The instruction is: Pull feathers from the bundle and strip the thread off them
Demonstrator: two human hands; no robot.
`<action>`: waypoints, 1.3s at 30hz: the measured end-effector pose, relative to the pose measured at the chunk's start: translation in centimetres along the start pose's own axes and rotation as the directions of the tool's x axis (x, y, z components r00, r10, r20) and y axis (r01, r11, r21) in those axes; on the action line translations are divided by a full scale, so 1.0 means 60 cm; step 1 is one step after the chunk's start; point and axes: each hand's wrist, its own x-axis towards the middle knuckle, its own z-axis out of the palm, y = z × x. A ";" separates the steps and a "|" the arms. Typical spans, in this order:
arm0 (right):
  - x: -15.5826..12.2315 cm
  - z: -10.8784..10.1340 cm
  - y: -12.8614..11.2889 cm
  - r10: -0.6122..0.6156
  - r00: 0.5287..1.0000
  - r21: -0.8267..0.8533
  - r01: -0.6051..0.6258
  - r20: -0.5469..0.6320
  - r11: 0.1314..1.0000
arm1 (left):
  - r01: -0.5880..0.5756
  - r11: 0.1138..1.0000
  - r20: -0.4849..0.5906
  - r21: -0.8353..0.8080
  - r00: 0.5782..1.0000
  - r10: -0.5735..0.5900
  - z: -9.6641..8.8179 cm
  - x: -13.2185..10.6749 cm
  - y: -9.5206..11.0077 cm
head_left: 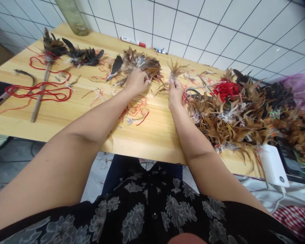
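On my feed, the wooden tabletop (147, 135) carries a heap of brown feathers (226, 118) to the right. The right hand (175, 93) pinches a small feather tuft (176, 69) upright, near the left hand (137, 81), closed narrowly on a feather bunch (142, 64).

l hand (137, 82) & r hand (175, 93) pinching, close tog, reaching fwd

At twelve o'clock, a tuft of tan feathers (176, 69) shows above the right hand (175, 93). At two, brown-and-black feathers (226, 122) lie around a red thread tangle (226, 89) on the honey-yellow wood-grain surface (155, 135). At six, a black shirt (152, 210) carries a grey floral print; at four, a red-and-white checked cloth (293, 220).
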 end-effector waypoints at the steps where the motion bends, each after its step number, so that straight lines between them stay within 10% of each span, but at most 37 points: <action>1: -0.003 0.008 -0.005 0.035 0.998 -0.022 -0.037 -0.061 0.999 | 0.029 1.000 0.004 0.000 1.000 -0.029 0.004 0.002 0.002; 14: -0.019 0.030 -0.028 0.133 0.983 -0.113 -0.147 -0.123 0.983 | 0.000 0.925 -0.105 -0.380 0.994 -0.043 0.021 0.007 0.007; 20: -0.014 0.038 -0.012 0.067 0.992 -0.151 -0.082 -0.103 0.985 | 0.059 0.797 0.043 -0.601 0.998 -0.041 0.032 -0.014 0.059; 39: -0.003 0.047 -0.022 0.094 0.995 -0.168 -0.090 0.014 0.982 | 0.006 0.807 0.022 -0.590 1.000 0.009 0.023 -0.036 0.060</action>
